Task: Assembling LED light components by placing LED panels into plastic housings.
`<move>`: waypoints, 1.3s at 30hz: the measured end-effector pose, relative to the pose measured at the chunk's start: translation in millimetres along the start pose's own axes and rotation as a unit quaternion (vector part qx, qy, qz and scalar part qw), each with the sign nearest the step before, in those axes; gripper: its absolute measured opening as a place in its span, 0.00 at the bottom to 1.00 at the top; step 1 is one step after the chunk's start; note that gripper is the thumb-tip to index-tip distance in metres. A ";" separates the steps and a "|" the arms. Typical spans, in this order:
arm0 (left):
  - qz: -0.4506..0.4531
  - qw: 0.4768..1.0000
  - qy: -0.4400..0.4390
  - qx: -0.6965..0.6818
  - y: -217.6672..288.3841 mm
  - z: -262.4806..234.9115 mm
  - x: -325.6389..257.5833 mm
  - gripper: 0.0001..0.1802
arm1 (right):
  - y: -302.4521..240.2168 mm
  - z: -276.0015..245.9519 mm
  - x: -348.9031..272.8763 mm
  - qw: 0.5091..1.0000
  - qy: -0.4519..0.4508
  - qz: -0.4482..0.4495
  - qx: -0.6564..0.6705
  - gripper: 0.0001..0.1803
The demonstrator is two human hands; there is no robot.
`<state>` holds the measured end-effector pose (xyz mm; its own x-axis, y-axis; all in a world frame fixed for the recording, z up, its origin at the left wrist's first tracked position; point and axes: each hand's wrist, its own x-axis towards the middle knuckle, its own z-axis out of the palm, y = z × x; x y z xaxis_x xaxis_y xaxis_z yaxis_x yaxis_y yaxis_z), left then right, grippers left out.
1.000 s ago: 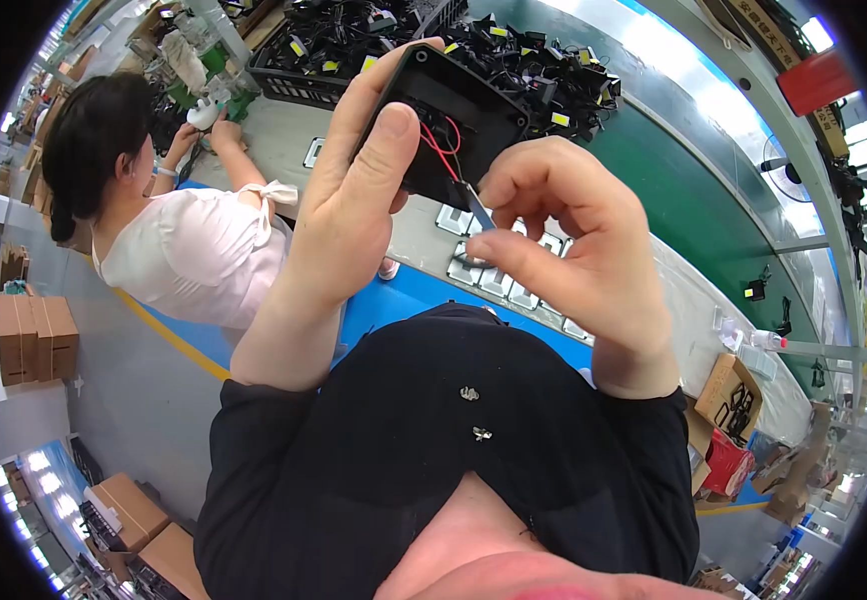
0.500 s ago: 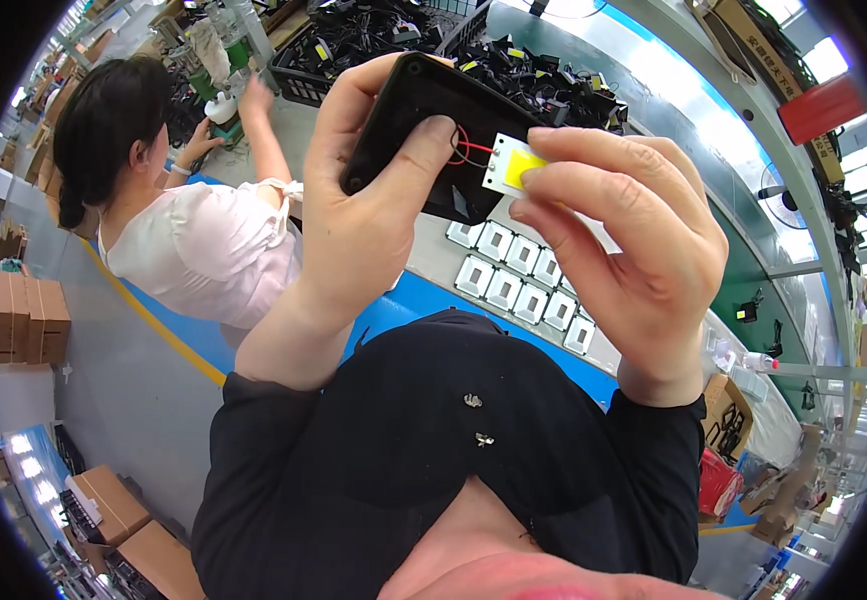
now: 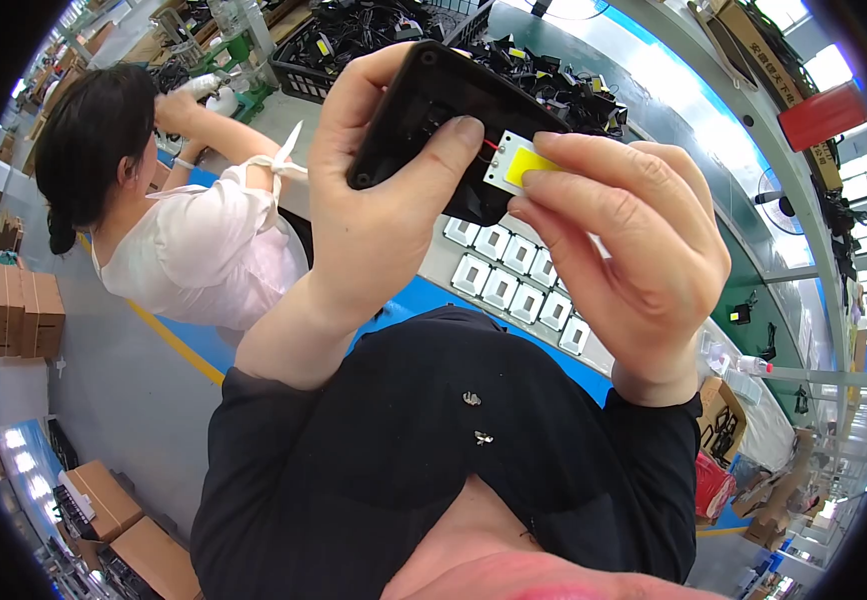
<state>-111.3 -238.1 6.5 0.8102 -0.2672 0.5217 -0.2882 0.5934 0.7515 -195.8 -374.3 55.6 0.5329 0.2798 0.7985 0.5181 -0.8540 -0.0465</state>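
My left hand (image 3: 384, 190) grips a shallow black housing (image 3: 494, 95) by its left side, with the thumb laid across its inside. Between the thumb and fingers of my right hand (image 3: 634, 220) is a small white LED board (image 3: 499, 170) with a yellow patch (image 3: 522, 165) on it. A short red wire (image 3: 491, 146) runs from the board's left end toward my left thumb, where the thumb hides the rest. The board is held over the housing's lower right part, tilted. My right fingers cover the board's right end.
Several white-framed rectangular parts (image 3: 499, 288) lie in rows on the bench below my hands. Behind the housing, black lamp units with cables (image 3: 564, 95) are heaped beside a full black crate (image 3: 299, 75). At left, a co-worker in a white top (image 3: 204, 240) works at a green bench press (image 3: 249, 85).
My left thumb has slid right along the housing, over the wires, and less wire shows. The housing has shifted slightly right. The co-worker's arm has lifted.
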 end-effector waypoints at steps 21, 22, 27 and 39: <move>-0.117 0.977 -0.176 -0.024 26.9 1.8 -16.2 0.46 | -14.7 10.9 -0.3 0.999 0.051 -0.005 -0.001 0.14; -0.124 0.976 -0.176 -0.024 29.3 1.5 -15.4 0.46 | -16.1 11.9 0.7 0.999 0.051 -0.003 -0.002 0.14; -0.117 0.976 -0.185 0.019 35.1 -8.0 -7.4 0.48 | -16.7 15.5 10.9 0.999 0.047 0.007 -0.004 0.14; -0.099 0.975 -0.194 0.036 42.1 -20.6 22.3 0.45 | -3.4 28.0 44.2 0.999 0.035 0.000 0.011 0.14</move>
<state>-94.8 -203.4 41.5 0.6037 -0.6459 0.4673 -0.1925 0.4507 0.8717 -155.3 -346.7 74.3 0.4846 0.2486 0.8387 0.5339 -0.8435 -0.0585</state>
